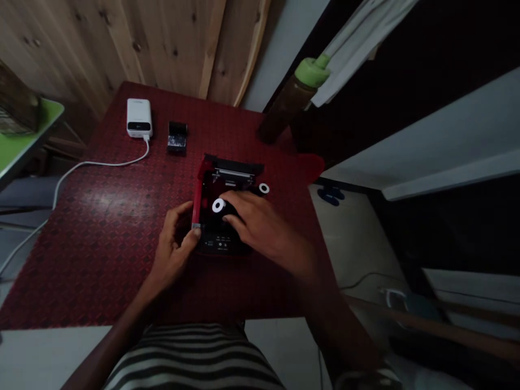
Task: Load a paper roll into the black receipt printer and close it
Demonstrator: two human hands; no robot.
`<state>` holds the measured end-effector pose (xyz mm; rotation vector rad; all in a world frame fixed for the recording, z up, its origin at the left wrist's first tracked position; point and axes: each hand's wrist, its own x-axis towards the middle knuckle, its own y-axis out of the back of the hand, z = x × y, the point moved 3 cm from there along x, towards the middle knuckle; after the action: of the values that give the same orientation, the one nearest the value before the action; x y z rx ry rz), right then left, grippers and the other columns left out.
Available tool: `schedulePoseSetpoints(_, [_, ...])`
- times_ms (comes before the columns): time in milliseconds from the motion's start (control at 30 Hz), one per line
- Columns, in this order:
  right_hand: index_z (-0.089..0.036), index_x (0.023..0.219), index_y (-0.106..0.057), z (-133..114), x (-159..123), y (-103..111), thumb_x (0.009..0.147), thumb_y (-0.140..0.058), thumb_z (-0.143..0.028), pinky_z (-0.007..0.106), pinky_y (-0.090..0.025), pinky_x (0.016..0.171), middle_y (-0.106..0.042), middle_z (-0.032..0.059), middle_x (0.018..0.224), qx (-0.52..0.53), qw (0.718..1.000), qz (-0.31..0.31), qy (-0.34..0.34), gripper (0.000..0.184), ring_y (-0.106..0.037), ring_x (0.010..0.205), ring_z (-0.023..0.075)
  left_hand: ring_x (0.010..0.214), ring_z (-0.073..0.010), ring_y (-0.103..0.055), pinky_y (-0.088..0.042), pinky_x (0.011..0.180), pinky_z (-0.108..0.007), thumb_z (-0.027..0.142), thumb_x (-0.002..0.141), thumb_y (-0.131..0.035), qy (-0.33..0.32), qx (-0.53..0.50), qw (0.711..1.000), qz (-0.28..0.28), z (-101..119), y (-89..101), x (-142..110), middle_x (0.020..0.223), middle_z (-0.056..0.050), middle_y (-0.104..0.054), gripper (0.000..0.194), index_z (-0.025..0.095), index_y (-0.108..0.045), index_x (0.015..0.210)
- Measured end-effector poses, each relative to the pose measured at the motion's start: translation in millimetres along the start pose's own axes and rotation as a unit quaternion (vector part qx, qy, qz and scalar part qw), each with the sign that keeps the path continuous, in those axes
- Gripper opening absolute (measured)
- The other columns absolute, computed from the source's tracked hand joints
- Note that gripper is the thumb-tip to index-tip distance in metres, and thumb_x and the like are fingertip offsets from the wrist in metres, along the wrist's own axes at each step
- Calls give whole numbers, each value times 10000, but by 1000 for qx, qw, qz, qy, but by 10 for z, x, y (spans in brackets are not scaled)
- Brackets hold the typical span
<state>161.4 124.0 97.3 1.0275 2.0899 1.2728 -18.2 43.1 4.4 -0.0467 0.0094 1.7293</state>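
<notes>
A small red and black printer (221, 242) stands on the table with its lid (233, 165) raised. My left hand (174, 238) grips its left side, thumb on the front corner and fingers along the red edge. Over the open compartment, my right hand (260, 225) is closed on a dark roll with a white ring-shaped end (218, 206). Another white ring-shaped end (264, 188) shows just beyond my right knuckles; my hand hides what it belongs to. Much of the compartment's inside is dark and covered by my right hand.
A white power bank (138, 116) with a white cable (109, 163) lies at the back left of the red table (101, 244). Near it is a small black roll-like piece (177, 138). A brown bottle with a green cap (311, 73) stands at the back right.
</notes>
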Motion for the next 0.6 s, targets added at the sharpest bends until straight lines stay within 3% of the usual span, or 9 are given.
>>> schedulePoseSetpoints(167, [-142,1205,-719,-92,153,-223,995,-608,7,471,-564,1063,-785,148,1148,-130,990,-52,-7,281,-721,1214,334,1489,-355,-607,-490,1221,-547,505,1033,-683,1,4,1000,-14,-64,12,-24,1585,-168,-633,600,210,-576,1545])
schedulePoseSetpoints(367, [-177,1151,-748,-9,337,-283,1002,-593,6,391,-565,948,-794,127,1142,-109,987,-110,-50,283,-757,1072,273,1494,-366,-600,-474,1235,-561,492,1033,-696,-1,3,1000,-14,-84,18,-27,1581,-151,-641,582,240,-586,1546])
schedulePoseSetpoints(500, [-179,1100,-764,50,375,-341,999,-628,-13,398,-576,972,-797,126,1150,-83,991,-90,-50,237,-758,1088,270,1467,-355,-615,-473,1234,-547,501,1033,-693,-10,12,1000,-9,-61,17,-23,1566,-143,-647,568,237,-605,1528])
schedulePoseSetpoints(600, [-186,1172,-779,105,284,-305,990,-649,-9,421,-592,1037,-812,115,1193,-45,997,-54,-30,285,-767,1134,271,1451,-355,-629,-487,1218,-539,502,1033,-692,-4,15,1000,-7,-47,16,-29,1557,-145,-652,580,230,-601,1537])
